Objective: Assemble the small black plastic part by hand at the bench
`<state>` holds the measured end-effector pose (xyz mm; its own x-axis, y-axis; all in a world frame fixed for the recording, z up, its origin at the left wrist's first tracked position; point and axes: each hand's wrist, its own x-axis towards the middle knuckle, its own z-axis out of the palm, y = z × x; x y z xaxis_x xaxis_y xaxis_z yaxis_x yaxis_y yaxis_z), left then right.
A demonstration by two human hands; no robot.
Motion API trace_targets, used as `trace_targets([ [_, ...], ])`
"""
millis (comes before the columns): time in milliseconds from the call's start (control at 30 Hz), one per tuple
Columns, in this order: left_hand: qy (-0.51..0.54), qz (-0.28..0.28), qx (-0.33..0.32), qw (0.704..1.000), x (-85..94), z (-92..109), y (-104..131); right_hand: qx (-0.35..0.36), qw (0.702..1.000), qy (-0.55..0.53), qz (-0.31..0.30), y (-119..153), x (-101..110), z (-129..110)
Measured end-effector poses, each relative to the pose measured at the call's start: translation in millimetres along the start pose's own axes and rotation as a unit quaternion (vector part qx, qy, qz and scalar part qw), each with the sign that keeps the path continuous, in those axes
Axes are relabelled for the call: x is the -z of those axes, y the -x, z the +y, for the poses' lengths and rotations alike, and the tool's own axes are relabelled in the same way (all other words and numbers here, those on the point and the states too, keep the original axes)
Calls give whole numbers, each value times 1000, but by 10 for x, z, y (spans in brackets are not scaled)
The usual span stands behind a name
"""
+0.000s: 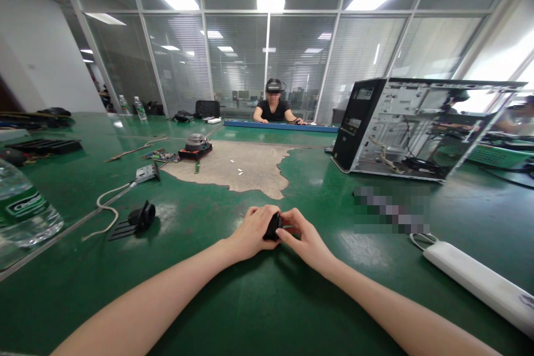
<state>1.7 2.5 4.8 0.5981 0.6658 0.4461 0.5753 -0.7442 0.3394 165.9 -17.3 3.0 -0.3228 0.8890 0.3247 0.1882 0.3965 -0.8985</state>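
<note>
A small black part (pixel 272 227) is held between both hands, low over the green table (pixel 267 300) near the middle of the view. My left hand (pixel 254 232) wraps round it from the left, fingers over its top. From the right, my right hand (pixel 302 235) grips its side with thumb and fingertips. The palms hide much of the part, so its full shape cannot be made out.
An open computer case (pixel 362 128) stands at the right, a white power strip (pixel 479 283) nearer. To the left are a water bottle (pixel 27 206), a black bracket (pixel 139 217) and a heatsink fan (pixel 197 146). A person (pixel 273 105) sits opposite.
</note>
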Motion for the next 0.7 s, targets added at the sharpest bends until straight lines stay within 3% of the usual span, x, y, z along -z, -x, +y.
trace_targets([
  [167,0,7,-6,1000,-5,0,4,5,999,-5,33,-37,-4,25],
  [367,-16,5,-3,1000,2,2,4,-42,999,-18,8,-61,0,75],
  [467,-44,17,8,999,14,20,0,-21,1000,-10,-12,-1,-6,23],
  [600,-45,6,8,999,22,33,2,39,999,32,13,39,-10,-21],
  [700,-34,5,0,999,14,19,4,27,999,15,31,-8,-4,18],
])
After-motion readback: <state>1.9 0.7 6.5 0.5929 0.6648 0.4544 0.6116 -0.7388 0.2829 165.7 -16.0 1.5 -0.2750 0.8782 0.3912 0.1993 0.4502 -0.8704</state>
